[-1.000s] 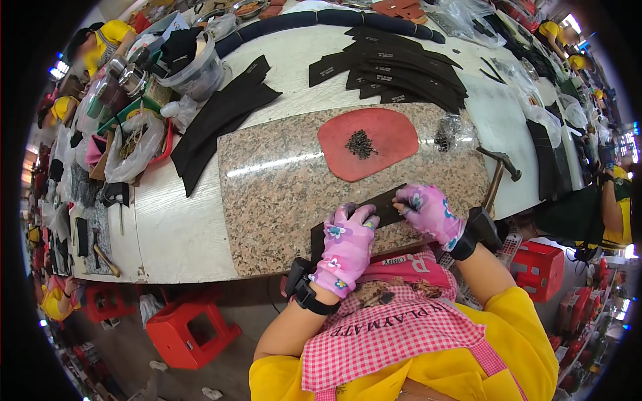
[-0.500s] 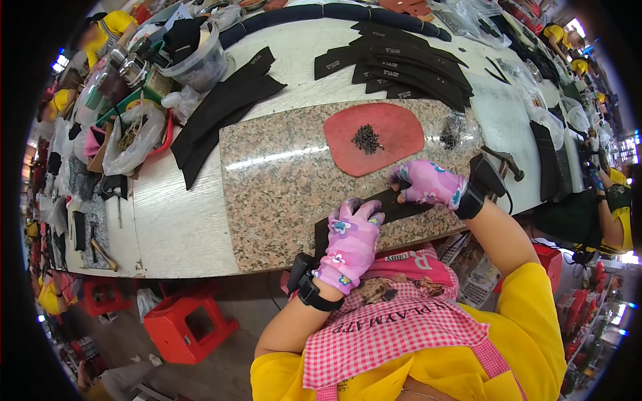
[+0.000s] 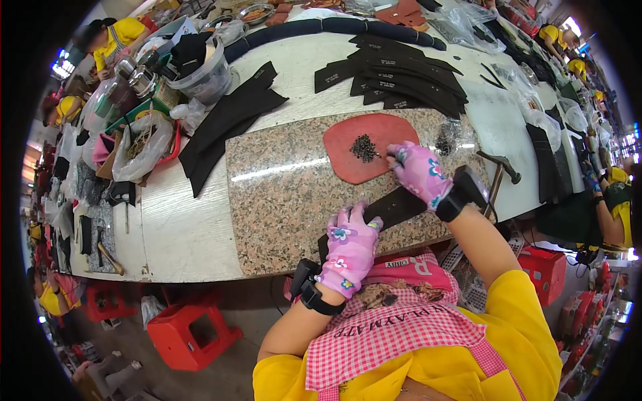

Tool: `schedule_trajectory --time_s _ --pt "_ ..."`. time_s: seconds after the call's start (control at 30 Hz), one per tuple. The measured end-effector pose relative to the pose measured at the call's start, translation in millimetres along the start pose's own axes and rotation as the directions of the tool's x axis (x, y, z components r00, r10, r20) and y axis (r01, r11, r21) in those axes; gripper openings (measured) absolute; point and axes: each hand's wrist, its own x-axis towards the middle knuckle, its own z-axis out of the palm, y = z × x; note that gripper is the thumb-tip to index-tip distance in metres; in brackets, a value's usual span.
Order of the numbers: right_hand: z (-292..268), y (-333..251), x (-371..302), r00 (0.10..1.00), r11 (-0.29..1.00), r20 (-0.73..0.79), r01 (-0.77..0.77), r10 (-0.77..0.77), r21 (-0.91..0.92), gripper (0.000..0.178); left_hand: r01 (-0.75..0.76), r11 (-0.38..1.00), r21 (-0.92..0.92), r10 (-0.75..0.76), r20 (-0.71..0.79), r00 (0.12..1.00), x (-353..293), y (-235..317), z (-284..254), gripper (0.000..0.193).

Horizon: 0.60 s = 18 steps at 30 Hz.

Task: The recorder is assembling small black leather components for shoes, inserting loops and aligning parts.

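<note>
Both my hands wear pink flowered gloves. My left hand (image 3: 349,244) rests on a dark strip-like piece (image 3: 399,206) and holds it against the speckled stone slab (image 3: 281,220); its fingertips lie on the piece's left part. My right hand (image 3: 420,172) is at the right edge of a red pad (image 3: 348,130), fingers curled together. Whatever is between those fingertips, if anything, is too small to make out. A pile of small dark metal bits (image 3: 364,148) sits on the pad. The strip's right end passes below my right wrist.
A hammer (image 3: 498,174) lies right of the slab. Beyond it, dark cut pieces (image 3: 394,73) are stacked, with more (image 3: 231,127) to the left. A clear bag of bits (image 3: 449,137) is near the pad. A plastic tub (image 3: 204,77) stands far left. Red stools (image 3: 190,337) are below; other people work around.
My right hand has left the dark piece and moved up to the red pad's edge. My left hand stays on the piece. The view has shifted slightly.
</note>
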Motion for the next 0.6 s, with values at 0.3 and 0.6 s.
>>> schedule_trajectory --time_s 0.3,0.6 --pt "6.4 -14.4 -0.9 0.999 0.969 0.043 0.025 -0.015 -0.245 0.017 0.042 0.998 -0.054 -0.041 0.015 0.999 0.4 0.1 -0.3 0.037" --pt "-9.7 -6.0 -66.4 0.957 0.99 0.256 0.121 -0.137 0.075 0.017 0.061 0.993 -0.103 -0.058 0.032 0.998 1.8 -1.3 -2.0 0.037"
